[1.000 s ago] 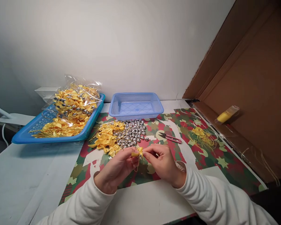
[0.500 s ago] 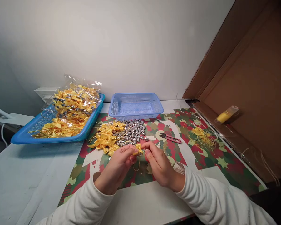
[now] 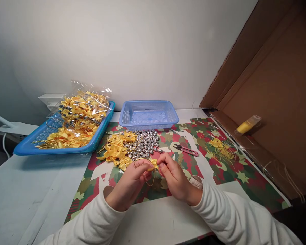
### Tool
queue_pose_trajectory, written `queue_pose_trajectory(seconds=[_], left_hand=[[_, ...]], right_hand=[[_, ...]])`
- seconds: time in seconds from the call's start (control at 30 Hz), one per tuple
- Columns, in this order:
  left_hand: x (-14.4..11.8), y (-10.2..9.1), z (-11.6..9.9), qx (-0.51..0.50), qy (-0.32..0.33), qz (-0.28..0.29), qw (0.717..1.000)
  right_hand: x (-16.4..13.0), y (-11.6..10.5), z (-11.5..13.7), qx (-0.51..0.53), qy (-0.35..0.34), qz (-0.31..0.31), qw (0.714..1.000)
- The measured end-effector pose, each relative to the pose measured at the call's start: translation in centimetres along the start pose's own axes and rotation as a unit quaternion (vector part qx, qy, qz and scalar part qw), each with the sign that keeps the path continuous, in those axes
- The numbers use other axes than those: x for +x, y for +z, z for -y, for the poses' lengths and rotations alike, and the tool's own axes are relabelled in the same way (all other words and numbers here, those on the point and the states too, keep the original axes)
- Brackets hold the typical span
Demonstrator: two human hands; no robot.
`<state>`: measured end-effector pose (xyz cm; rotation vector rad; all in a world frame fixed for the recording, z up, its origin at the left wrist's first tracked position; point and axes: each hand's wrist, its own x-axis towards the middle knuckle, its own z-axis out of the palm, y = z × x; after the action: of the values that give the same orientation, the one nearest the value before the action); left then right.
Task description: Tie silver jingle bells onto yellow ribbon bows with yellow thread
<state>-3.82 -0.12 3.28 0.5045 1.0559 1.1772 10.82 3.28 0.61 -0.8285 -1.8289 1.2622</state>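
"What's in your grip?"

"A small bow of shiny yellow ribbon (image 3: 154, 161). My left hand (image 3: 132, 180) grasps its left side between thumb and fingers; my right hand (image 3: 175, 177) pinches it at the right edge, thumb against forefinger. A thin yellow cord (image 3: 150, 185) hangs in a loop just below."

"Anything different from a second ago?"

"The bow was spread wider then, and its left side showed more; now my left fingers cover most of that. An arc of cord also shows by my right knuckles, where I saw none. The loop below hangs as it did."

"And around your grip?"

"Just beyond it, to the left, lies a heap of yellow ribbon bows (image 3: 114, 151) on gold stems; straight beyond, a cluster of round, shiny silver beads (image 3: 149, 141). Farther past them stands a light-blue plastic basket (image 3: 149, 127). Beyond my right hand, pink-handled metal snips (image 3: 188, 150) lie near a tangle of yellow thread (image 3: 220, 148). They haven't moved."
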Motion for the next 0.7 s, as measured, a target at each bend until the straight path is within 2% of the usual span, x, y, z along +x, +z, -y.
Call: queue_pose_trajectory(seconds=[0.27, 0.43, 0.7], left_hand=[[0.1, 0.4, 0.1, 0.017, -0.009, -0.011, 1.0], [0.0, 0.6, -0.5, 0.023, 0.051, -0.066, 0.996], [0.5, -0.2, -0.1, 0.089, 0.123, -0.044, 0.988]], right_hand=[[-0.3, 0.4, 0.2, -0.047, -0.002, -0.03, 0.998], [0.3, -0.5, 0.4, -0.031, 0.019, -0.009, 0.999], [1.1, -1.3, 1.1, -0.088, -0.025, -0.012, 0.996]])
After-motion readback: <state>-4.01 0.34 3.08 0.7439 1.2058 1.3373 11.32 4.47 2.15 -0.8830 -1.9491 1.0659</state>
